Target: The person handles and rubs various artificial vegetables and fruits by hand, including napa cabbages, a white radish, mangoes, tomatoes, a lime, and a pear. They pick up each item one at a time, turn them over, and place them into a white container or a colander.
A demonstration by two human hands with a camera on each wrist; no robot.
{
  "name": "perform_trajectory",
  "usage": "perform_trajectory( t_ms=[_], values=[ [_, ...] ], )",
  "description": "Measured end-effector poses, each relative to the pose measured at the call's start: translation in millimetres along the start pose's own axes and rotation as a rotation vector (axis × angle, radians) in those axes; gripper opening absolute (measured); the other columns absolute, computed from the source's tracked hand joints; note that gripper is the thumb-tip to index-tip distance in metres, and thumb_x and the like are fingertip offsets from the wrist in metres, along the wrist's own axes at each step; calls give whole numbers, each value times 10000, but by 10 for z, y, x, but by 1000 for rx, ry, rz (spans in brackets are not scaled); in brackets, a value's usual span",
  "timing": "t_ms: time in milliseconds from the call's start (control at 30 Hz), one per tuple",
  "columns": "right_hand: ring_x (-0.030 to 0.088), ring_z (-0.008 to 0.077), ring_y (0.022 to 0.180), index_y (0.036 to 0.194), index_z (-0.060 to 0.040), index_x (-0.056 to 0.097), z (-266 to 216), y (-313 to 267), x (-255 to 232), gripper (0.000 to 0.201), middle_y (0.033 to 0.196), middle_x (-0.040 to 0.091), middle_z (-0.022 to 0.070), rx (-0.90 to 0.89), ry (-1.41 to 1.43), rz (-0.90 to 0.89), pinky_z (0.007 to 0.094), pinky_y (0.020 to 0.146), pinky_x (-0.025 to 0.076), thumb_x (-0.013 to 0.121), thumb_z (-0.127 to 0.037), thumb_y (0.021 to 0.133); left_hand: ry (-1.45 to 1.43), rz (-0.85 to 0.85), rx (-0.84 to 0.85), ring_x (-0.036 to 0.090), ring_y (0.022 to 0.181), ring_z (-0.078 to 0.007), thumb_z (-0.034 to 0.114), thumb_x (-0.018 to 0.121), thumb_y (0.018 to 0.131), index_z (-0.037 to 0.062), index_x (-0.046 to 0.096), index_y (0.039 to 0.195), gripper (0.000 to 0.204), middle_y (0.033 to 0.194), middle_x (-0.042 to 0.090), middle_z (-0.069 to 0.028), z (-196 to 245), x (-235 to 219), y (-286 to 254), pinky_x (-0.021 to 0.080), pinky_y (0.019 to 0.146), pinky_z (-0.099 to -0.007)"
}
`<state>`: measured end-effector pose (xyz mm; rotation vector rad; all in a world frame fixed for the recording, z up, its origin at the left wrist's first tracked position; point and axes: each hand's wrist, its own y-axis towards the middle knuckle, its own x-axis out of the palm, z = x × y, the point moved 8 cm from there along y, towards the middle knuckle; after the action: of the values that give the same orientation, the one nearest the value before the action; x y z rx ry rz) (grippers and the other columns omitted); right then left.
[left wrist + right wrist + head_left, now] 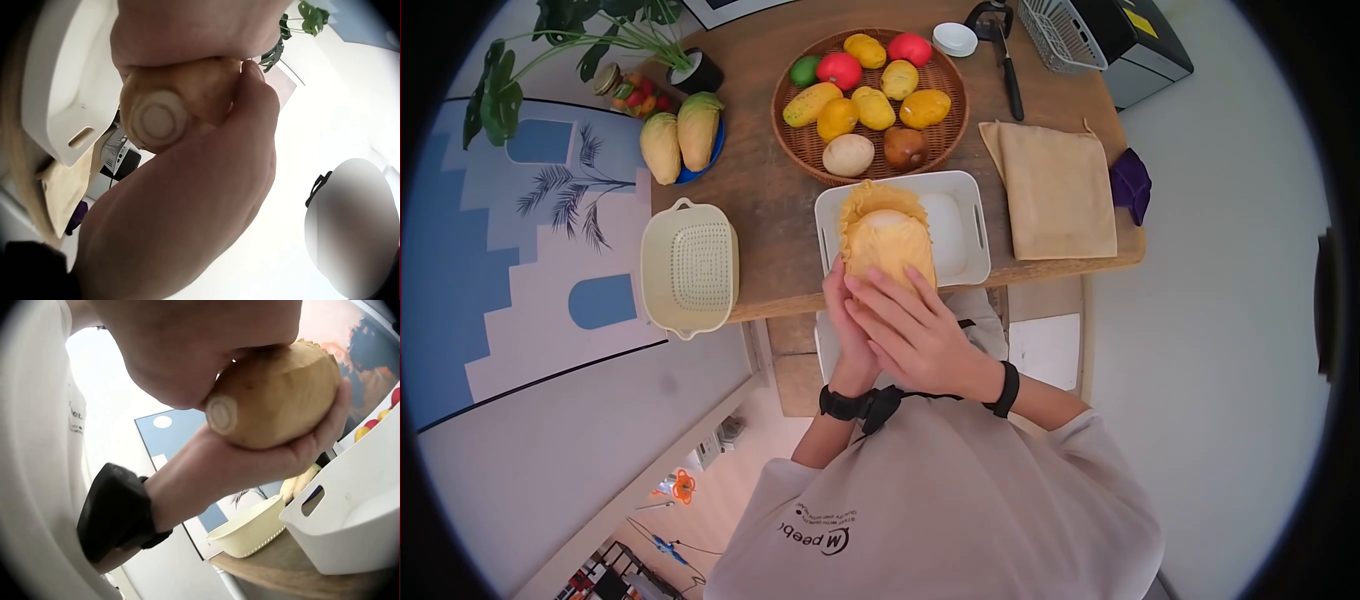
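Observation:
A yellow-orange cabbage-like thing (890, 240) with a frilled leafy edge and a paler rounded top is held between both hands above a white tub (960, 225). Its pale, ringed stem end (222, 415) points toward the person in the wrist views. My left hand (852, 325) cups it from below and along its side, with the fingers bent round it. My right hand (920, 340) lies over its near part, the fingers fairly straight and pressed on its surface. Both palms are hidden against it.
A wicker basket (785, 130) of toy-like fruit stands behind the tub. On the left are a cream colander (690, 260), two cabbages (680, 140) on a blue plate, and a potted plant (695, 72). On the right lie a tan cloth (1055, 190), a black-handled tool (1011, 85) and purple cloth (1130, 185).

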<state>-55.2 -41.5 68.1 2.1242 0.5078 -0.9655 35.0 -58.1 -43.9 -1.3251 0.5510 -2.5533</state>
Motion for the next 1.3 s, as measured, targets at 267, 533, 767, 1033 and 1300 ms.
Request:
perform_trajectory(
  t_ms=[267,533,767,1033,1300],
  values=[
    [452,476,1516,1408,110,598,199,129,-23,522,1573,522,277,141,-26,53,587,1274,338,651,-111,938,138,82,131,572,1350,-187,439,388,1172,71,514,1520,522,1455,605,-67,-15,85,19,441,1162,-356],
    [407,481,1541,1463,112,538,231,317,-29,578,1591,489,279,239,58,99,591,1284,320,633,-78,925,225,-41,227,498,1432,-171,420,352,1194,70,417,1601,540,1577,507,-65,83,66,0,398,1203,-353],
    [379,486,1560,1486,109,532,244,359,17,567,1645,448,268,202,85,102,600,1287,307,633,-73,959,261,51,259,552,1379,-200,431,311,1179,105,495,1517,504,1483,588,-65,139,6,82,425,1171,-362],
    [470,449,1511,1414,101,586,200,329,-94,520,1514,566,260,240,25,142,584,1262,355,645,-105,940,118,-22,202,526,1421,-208,427,295,1185,101,470,1541,513,1526,552,-80,39,64,62,406,1197,-363],
    [453,449,1521,1465,87,555,27,98,71,565,1579,518,261,74,56,-14,583,1272,339,647,-106,942,350,80,307,553,1405,-210,454,357,1167,91,486,1549,543,1530,570,-83,154,-56,-22,438,1185,-382]
  ],
)
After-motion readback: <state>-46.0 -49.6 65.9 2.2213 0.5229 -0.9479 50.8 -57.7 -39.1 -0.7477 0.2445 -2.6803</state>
